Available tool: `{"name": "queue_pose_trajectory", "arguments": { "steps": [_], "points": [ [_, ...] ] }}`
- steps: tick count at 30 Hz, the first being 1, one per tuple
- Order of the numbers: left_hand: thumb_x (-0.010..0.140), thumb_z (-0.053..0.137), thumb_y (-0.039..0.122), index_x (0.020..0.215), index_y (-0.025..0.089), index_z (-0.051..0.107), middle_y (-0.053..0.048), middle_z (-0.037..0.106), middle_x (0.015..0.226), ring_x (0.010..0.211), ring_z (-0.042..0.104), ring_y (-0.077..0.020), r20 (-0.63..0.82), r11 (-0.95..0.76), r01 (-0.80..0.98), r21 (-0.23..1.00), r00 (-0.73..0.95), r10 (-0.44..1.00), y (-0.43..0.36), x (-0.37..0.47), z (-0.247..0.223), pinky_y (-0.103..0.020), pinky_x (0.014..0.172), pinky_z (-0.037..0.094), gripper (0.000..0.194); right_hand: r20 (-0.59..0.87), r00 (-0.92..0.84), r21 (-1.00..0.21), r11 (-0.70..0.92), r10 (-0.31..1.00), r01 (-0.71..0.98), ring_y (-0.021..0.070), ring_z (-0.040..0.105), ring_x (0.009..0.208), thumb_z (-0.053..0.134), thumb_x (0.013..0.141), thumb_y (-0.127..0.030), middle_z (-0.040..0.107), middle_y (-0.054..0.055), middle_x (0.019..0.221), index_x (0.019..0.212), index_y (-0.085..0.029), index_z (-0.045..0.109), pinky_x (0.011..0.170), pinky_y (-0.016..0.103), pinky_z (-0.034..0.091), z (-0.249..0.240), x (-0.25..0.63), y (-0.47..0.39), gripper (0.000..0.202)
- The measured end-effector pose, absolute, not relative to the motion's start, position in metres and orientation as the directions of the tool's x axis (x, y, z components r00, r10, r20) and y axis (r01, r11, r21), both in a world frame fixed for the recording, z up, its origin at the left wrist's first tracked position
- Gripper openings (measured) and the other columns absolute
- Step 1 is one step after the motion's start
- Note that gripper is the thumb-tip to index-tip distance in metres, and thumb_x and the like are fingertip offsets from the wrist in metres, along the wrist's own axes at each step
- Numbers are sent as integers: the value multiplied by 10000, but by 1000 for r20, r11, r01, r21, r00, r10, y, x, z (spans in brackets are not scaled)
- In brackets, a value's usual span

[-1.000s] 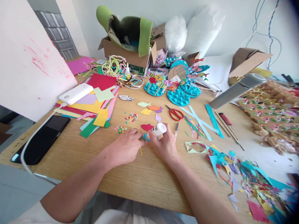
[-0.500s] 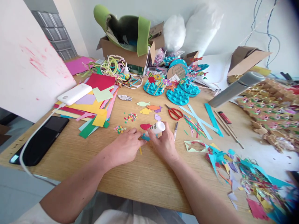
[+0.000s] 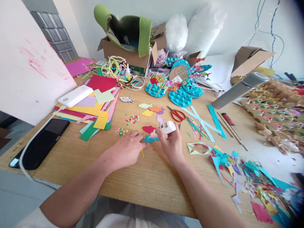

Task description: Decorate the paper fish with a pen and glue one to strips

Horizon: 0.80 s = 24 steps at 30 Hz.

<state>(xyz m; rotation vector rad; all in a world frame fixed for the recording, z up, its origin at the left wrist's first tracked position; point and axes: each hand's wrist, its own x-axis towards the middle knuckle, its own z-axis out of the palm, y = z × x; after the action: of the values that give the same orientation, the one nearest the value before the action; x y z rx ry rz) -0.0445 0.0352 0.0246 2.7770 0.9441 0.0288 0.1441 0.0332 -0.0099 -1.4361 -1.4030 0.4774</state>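
Note:
My right hand (image 3: 173, 144) grips a white glue bottle (image 3: 167, 128), tilted with its nozzle low over a blue paper fish (image 3: 151, 139) on the table. The fingertips of my left hand (image 3: 130, 147) press at the fish's left end. Just above the blue fish lies a red paper fish (image 3: 148, 129). Farther back are a green fish (image 3: 145, 105), a yellow one (image 3: 147, 113), an orange one (image 3: 155, 109) and purple ones. Small paper bits (image 3: 132, 119) form two little piles left of the red fish.
Red scissors (image 3: 178, 116) lie beyond my right hand, beside thin paper strips (image 3: 194, 126). Coloured sheets (image 3: 102, 83), a power bank (image 3: 75, 96) and a phone (image 3: 44, 142) are at left. Paper scraps (image 3: 258, 180) and a grey bottle (image 3: 239, 90) are at right.
My right hand and the glue bottle have shifted to the right, showing more of the blue fish. My left hand has stayed nearly in place.

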Motion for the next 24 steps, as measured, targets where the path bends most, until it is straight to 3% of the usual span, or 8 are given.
{"name": "queue_pose_trajectory", "arguments": {
  "steps": [5, 14, 24],
  "points": [
    [858, 462, 74, 1177, 207, 636, -95, 605, 1111, 1108, 502, -269, -59, -764, 605, 222, 791, 609, 35, -43, 27, -445, 975, 439, 387, 269, 325, -924, 147, 907, 352, 129, 512, 549, 646, 800, -397, 556, -48, 643, 854, -225, 452, 507, 247, 406, -12, 152, 40, 266],
    [826, 474, 56, 1242, 208, 572, -105, 580, 1113, 1096, 505, -265, -54, -762, 618, 196, 782, 621, 33, -41, 24, -447, 978, 441, 453, 393, 239, -816, 217, 888, 536, 125, 500, 559, 656, 777, -386, 545, -48, 661, 806, -228, 439, 533, 251, 408, -12, 146, 35, 270],
    [830, 469, 67, 1218, 210, 590, -107, 564, 1103, 1093, 500, -273, -59, -769, 618, 163, 784, 618, 32, -40, 23, -457, 977, 442, 432, 456, 170, -744, 269, 874, 612, 119, 464, 538, 638, 803, -403, 515, -48, 674, 842, -229, 438, 513, 245, 381, -17, 146, 36, 268]
  ]
}}
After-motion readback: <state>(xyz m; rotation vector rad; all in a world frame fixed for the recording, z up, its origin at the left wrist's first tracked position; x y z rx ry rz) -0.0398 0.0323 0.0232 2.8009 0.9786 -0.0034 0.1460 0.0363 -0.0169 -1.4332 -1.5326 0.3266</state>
